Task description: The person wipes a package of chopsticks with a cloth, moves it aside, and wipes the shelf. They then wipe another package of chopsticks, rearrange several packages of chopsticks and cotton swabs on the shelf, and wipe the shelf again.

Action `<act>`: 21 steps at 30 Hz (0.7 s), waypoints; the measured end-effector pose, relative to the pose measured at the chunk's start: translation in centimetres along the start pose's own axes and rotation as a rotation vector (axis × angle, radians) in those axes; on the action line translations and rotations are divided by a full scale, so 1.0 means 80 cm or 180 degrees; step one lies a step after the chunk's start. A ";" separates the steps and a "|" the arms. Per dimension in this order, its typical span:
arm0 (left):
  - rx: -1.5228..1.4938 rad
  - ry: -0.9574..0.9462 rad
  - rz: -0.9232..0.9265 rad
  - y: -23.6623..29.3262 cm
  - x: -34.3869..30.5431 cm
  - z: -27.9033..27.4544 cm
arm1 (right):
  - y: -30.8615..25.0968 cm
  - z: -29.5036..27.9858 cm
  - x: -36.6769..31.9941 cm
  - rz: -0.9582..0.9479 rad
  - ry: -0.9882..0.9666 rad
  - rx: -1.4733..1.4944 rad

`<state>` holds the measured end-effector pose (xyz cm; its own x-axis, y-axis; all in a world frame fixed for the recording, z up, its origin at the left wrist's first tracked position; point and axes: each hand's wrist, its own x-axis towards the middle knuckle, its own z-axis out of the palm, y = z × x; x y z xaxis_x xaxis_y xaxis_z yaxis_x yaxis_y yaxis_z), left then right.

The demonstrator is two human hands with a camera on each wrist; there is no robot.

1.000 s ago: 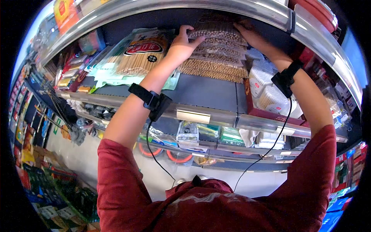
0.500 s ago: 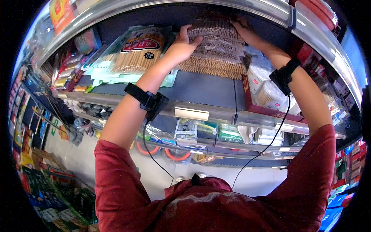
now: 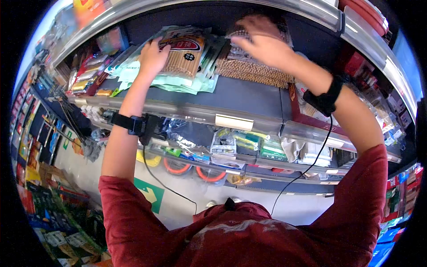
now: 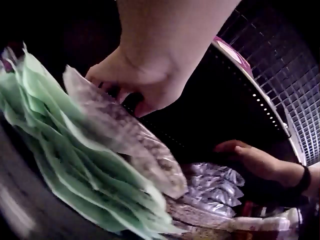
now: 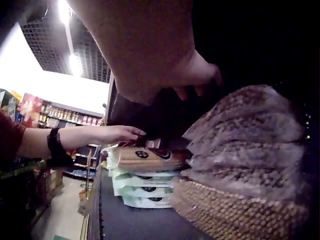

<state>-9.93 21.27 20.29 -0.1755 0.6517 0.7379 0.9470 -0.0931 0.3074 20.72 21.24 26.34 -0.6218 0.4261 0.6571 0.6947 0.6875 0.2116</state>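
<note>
My left hand (image 3: 153, 60) touches the top of a clear chopstick pack (image 3: 184, 58) with a red oval label, lying on pale green packs (image 3: 178, 86). From the side, in the right wrist view, the left hand (image 5: 117, 134) lies nearly flat over that pack (image 5: 140, 160). Over a pile of clear chopstick packs (image 3: 253, 71), my right hand (image 3: 267, 46) is spread, blurred, with thumb apart; contact with the top pack cannot be told. That pile (image 5: 245, 150) stands below and beside the right hand (image 5: 165, 75) in the right wrist view.
The shelf has a clear front rail (image 3: 178, 109) with a price tag (image 3: 234, 121). Small colourful packets (image 3: 86, 73) lie at the left, and a dark red box (image 3: 311, 118) stands right of the pile. Another metal shelf edge (image 3: 284, 6) runs overhead.
My left hand has left the brown pile's left side and moved left onto the labelled pack. The right hand has shifted left, from the pile's right side to above it.
</note>
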 end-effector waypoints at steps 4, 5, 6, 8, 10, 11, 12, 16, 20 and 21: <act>0.0285 -0.0548 -0.0583 -0.039 -0.019 -0.010 | -0.058 0.031 0.013 0.0197 -0.1315 0.1105; 0.0368 -0.0557 -0.0639 -0.033 -0.024 -0.016 | -0.068 0.043 0.020 0.0395 -0.1526 0.1326; 0.0444 -0.0568 -0.0696 -0.028 -0.028 -0.021 | -0.077 0.055 0.026 0.0595 -0.1742 0.1544; 0.0339 -0.0717 -0.0772 -0.027 -0.029 -0.027 | -0.088 0.079 0.039 0.0769 -0.1664 0.1916; 0.0299 -0.0549 -0.0835 -0.028 -0.035 -0.028 | -0.089 0.135 0.058 0.0938 -0.1597 0.2290; 0.0294 -0.0431 -0.0846 -0.021 -0.041 -0.032 | -0.080 0.189 0.074 0.0985 -0.1487 0.2561; 0.0294 -0.0422 -0.0849 -0.023 -0.042 -0.032 | -0.075 0.216 0.083 0.1035 -0.1378 0.2830; -0.0160 -0.0429 -0.0661 -0.031 -0.049 -0.020 | -0.110 0.136 0.076 0.1633 -0.1684 0.2533; -0.1338 -0.0213 -0.0081 -0.043 -0.047 -0.015 | -0.107 0.144 0.075 0.1280 -0.1145 0.2863; -0.1741 -0.0158 -0.0131 -0.035 -0.047 -0.020 | -0.106 0.134 0.072 0.1090 -0.0841 0.2630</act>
<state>-12.37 17.89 17.58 -0.1839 0.6965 0.6935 0.6594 -0.4358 0.6126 7.36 24.18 20.55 -0.5632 0.7332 0.3810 0.4408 0.6566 -0.6120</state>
